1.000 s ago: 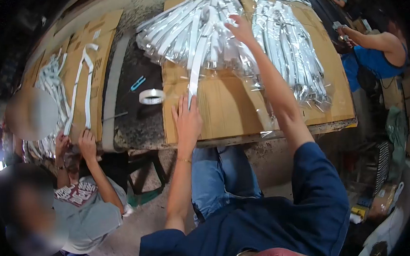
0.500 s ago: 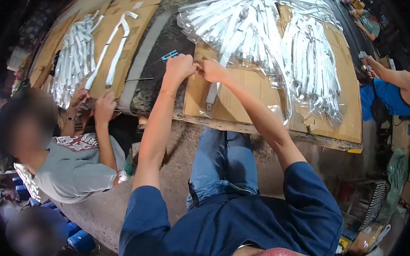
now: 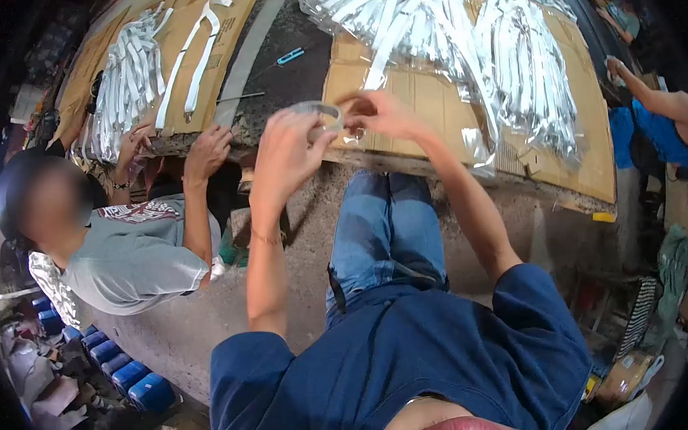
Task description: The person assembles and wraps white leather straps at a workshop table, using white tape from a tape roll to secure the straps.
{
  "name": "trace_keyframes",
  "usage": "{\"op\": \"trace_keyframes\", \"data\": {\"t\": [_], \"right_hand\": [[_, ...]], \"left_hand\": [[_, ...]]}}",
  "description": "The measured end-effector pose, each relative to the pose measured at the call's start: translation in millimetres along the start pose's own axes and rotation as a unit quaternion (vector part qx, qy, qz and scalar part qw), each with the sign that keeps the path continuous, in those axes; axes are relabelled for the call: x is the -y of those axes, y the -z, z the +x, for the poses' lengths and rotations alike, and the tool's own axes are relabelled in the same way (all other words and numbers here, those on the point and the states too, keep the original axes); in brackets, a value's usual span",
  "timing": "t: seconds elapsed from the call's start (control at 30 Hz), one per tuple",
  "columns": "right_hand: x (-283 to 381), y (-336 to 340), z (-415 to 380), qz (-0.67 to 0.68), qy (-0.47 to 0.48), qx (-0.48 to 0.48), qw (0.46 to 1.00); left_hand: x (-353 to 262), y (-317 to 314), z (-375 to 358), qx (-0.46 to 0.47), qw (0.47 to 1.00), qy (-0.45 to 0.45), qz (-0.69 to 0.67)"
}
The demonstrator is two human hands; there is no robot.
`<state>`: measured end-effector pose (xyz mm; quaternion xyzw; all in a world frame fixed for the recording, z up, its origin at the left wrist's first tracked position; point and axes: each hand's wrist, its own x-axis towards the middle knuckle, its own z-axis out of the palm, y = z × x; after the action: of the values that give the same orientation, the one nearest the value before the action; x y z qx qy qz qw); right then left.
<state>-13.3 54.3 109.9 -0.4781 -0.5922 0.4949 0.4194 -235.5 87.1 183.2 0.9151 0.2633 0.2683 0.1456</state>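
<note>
My left hand [image 3: 286,149] is closed on a pale grey looped band [image 3: 331,110], which curves out above its thumb near the table's front edge. Just right of it, my right hand [image 3: 385,115] has its fingers curled in, tips close to the band; I cannot tell what they grip. A white strap [image 3: 377,73] runs down from the large fanned pile of white straps in clear bags [image 3: 419,33] toward my right hand. Under both hands lies a cardboard sheet [image 3: 426,139]. A blue cutter [image 3: 290,57] rests on the dark tabletop beyond my left hand.
At left, a co-worker's hands [image 3: 208,154] are at the table edge by a strap pair [image 3: 193,66] and a bagged bundle [image 3: 128,90]. Another bagged bundle [image 3: 526,70] lies at right. A thin rod [image 3: 241,96] lies left of my hands. Another person [image 3: 661,117] stands far right.
Both my hands have come nearer to my body, and the looped band now shows at the left one. The strap end with its buckle no longer lies on the cardboard. The co-worker's hand shifted right.
</note>
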Motion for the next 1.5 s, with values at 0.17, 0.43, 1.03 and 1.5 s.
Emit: {"op": "trace_keyframes", "data": {"t": [0.17, 0.43, 1.03, 1.5], "right_hand": [[-15, -69, -110, 0.099, -0.056, -0.078, 0.990], [-90, -161, -222, 0.068, -0.185, -0.275, 0.941], [-154, -111, -198, 0.161, -0.193, -0.334, 0.908], [-149, -117, -194, -0.004, -0.201, -0.402, 0.893]], "left_hand": [[-34, -18, -86, 0.026, 0.996, 0.065, -0.061], [-76, -100, -188, 0.136, 0.985, 0.104, 0.004], [-32, -178, -84, 0.467, 0.868, 0.150, -0.073], [-39, -195, -100, 0.332, 0.932, 0.132, 0.068]]}}
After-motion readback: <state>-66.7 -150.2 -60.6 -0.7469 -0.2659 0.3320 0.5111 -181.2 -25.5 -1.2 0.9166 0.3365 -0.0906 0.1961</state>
